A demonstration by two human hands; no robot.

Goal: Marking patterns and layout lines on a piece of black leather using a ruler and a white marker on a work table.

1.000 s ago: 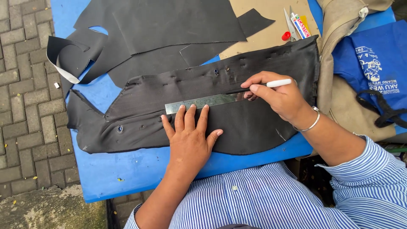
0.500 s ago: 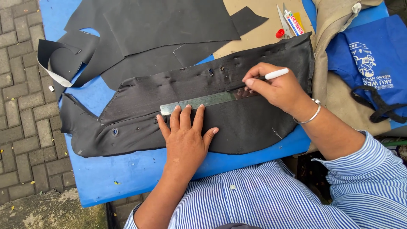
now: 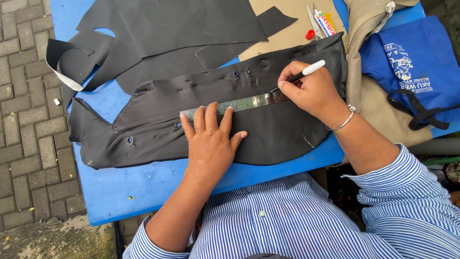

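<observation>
Right hand [image 3: 314, 91], gripping a white-capped black marker pen [image 3: 301, 75], has edged left along the steel ruler [image 3: 239, 103]; left hand [image 3: 211, 141], flat & open, pins it on black fabric panel [image 3: 158, 129], w/ marking mid-line.

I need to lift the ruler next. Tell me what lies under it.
The metal ruler lies flat on the black fabric piece, which rests on the blue table. The left hand presses its near edge; the right hand covers its far end.

Left hand [image 3: 211, 144] pins steel ruler [image 3: 235, 104] on black fabric [image 3: 268, 129]; right hand [image 3: 311, 88] grips pen [image 3: 304, 73].
</observation>
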